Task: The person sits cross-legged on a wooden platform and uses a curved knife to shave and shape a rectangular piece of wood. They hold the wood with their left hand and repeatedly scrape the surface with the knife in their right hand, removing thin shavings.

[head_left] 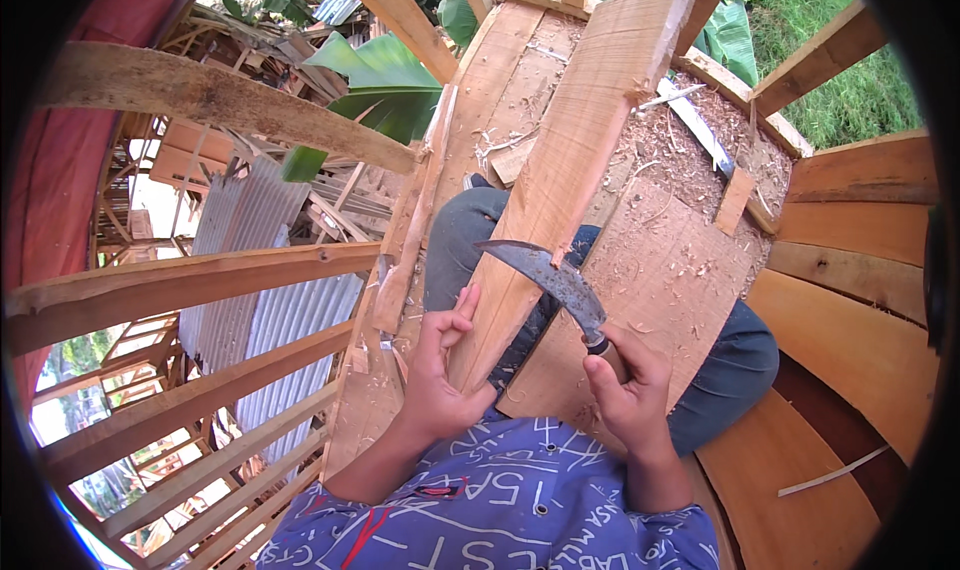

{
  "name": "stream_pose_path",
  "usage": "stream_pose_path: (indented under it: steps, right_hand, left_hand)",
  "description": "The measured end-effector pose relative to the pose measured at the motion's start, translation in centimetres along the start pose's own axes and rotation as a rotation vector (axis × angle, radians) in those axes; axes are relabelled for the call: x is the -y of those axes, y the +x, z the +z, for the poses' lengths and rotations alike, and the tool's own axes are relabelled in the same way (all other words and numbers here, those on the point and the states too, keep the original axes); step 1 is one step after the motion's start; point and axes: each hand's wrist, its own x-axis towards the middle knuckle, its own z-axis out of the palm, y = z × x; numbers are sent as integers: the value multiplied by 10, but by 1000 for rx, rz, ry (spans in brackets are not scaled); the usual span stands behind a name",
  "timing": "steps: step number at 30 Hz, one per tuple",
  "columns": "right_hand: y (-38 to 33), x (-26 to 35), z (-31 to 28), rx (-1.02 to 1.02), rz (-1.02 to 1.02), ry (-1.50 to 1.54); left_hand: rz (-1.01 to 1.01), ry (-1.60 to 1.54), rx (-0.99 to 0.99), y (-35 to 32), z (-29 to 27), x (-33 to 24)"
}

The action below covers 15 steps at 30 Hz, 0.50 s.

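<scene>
A long wooden plank point(565, 140) slants away from me across my lap, its far end raised over the shavings. Gripping its near end is my left hand point(445, 375), with the thumb on one side and the fingers on the other. My right hand point(632, 378) is closed round the handle of a sickle point(555, 275). The curved dark blade points left and lies across the plank's right edge, just beyond my left hand. A wide board point(650, 280) rests beside the plank, between my legs.
A handsaw point(697, 125) lies among wood shavings point(665, 160) at the far right. Wooden rails point(190, 285) stand at the left, with corrugated metal sheets point(245, 210) below them. Plank walling point(850, 310) closes the right side. Banana leaves point(385, 85) hang beyond the platform's edge.
</scene>
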Motion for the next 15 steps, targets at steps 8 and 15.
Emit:
stream_pose_path:
  steps: [8,15]
  right_hand:
    - [1,-7,4,-60,-141,-104]
    - [1,-8,4,-67,-197,-213]
  left_hand:
    - [-2,11,8,0,0,1]
    - [7,31,2,-1,0,4]
